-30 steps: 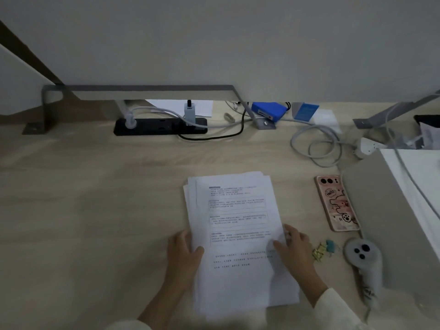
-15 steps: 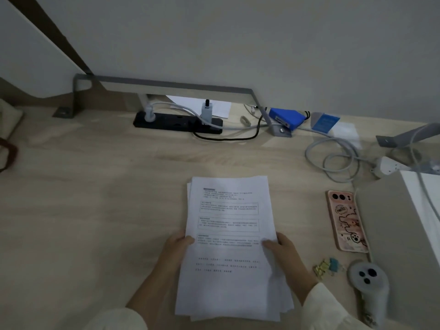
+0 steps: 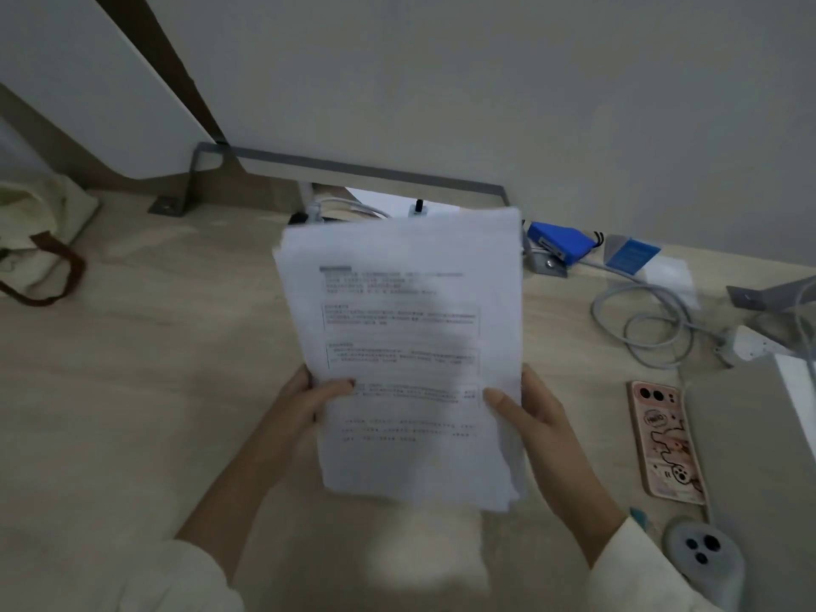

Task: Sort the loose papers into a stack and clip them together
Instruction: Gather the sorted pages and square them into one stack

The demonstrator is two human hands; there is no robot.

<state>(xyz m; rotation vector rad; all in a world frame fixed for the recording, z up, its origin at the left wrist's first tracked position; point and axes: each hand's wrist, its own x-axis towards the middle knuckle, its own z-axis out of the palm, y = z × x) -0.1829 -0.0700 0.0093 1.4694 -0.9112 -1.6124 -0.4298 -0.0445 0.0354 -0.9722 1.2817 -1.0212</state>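
- Stack of white printed papers (image 3: 406, 346) held up above the light wood desk (image 3: 132, 390), edges slightly uneven.
- Left hand (image 3: 309, 404) grips the stack's left edge and right hand (image 3: 538, 417) its right edge, thumbs on front; hands apart.
- Right of stack: pink cartoon-case phone (image 3: 666, 443) flat on the desk, grey coiled cable (image 3: 649, 320) beyond it.
- Behind stack: grey metal bracket (image 3: 353, 170), pale grey wall (image 3: 485, 81), blue box (image 3: 561, 242).
- Far left of stack: cream cloth bag with brown handle (image 3: 35, 240).
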